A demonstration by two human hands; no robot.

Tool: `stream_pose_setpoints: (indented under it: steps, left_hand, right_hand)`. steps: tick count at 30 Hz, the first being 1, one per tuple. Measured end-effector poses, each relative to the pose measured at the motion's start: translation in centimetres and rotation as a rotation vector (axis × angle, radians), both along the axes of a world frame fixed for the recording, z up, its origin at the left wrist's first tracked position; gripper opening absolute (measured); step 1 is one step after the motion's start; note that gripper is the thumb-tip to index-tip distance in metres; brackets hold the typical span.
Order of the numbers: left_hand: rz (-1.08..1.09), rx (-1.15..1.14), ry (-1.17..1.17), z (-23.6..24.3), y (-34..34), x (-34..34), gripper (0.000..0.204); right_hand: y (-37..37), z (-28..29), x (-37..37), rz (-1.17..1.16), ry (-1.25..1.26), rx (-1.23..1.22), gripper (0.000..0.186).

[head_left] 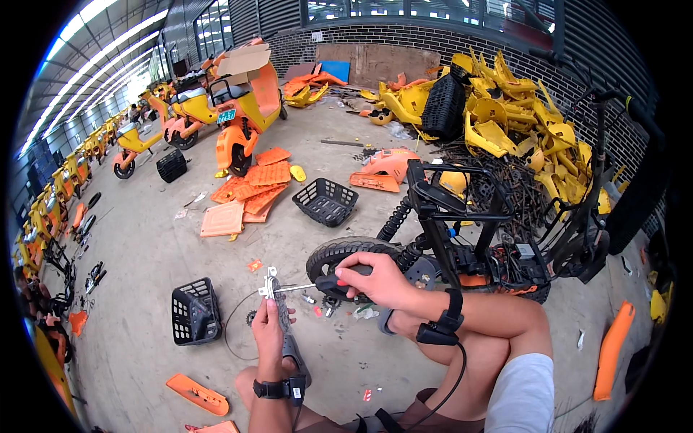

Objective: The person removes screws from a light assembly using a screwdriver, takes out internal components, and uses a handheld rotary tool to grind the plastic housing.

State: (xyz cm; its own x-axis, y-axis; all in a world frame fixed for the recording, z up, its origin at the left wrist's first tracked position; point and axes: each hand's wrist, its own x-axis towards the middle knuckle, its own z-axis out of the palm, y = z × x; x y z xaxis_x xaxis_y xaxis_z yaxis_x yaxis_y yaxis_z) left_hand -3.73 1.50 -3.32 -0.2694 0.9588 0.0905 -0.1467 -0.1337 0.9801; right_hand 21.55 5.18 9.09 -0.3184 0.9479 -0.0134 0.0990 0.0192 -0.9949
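My left hand point(268, 330) holds up a small grey metal part with white mounting tabs point(271, 283), its fingers closed round the lower end. A thin dark cable point(228, 328) loops beside it towards the floor. My right hand point(382, 280) grips the dark, red-marked handle of a screwdriver point(297, 287). The screwdriver's shaft lies nearly level, pointing left, and its tip meets the part or sits right beside it; the exact contact is too small to tell. Just behind my right hand is the rear tyre point(339, 252) of a stripped scooter frame point(462, 224).
Black plastic baskets point(196, 339) point(325, 220) lie left and ahead. Orange panels point(253, 184) are stacked beyond. A heap of yellow body panels point(498, 123) and dark metal scrap point(520, 195) fills the far right. Scooters point(245, 115) stand far left. Orange strips point(198, 394) point(613, 350) lie near me.
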Motion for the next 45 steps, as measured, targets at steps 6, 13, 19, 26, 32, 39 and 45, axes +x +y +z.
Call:
stream_pose_setpoints:
  steps: [6,13,19,26,32,39,45]
  left_hand:
    - [-0.051,-0.043,0.036,0.6,-0.1,0.5,0.044]
    - [-0.067,-0.098,0.038,0.8,0.1,1.5,0.044]
    - [-0.038,-0.151,0.163,0.9,0.0,1.4,0.044]
    - [-0.001,-0.193,0.205,1.3,-0.4,1.9,0.035]
    - [-0.019,-0.225,0.113,2.4,-0.6,0.6,0.037]
    - [-0.125,-0.235,-0.256,2.2,-0.6,0.0,0.053]
    - [-0.258,-0.230,-0.430,0.5,0.2,0.3,0.052]
  right_hand:
    - [-1.0,0.1,0.4,-0.002,-0.206,0.521,0.020]
    - [-1.4,-0.2,0.9,0.004,-0.254,0.634,0.022]
    - [-1.0,-0.4,0.7,-0.046,-0.275,0.536,0.023]
    - [-0.6,-0.2,-0.2,-0.052,-0.166,0.254,0.025]
    - [-0.6,0.2,-0.8,-0.067,-0.273,0.433,0.037]
    - [-1.2,2.1,-1.2,-0.072,-0.211,0.553,0.048]
    - [-1.3,2.2,-1.0,-0.135,0.011,0.543,0.042]
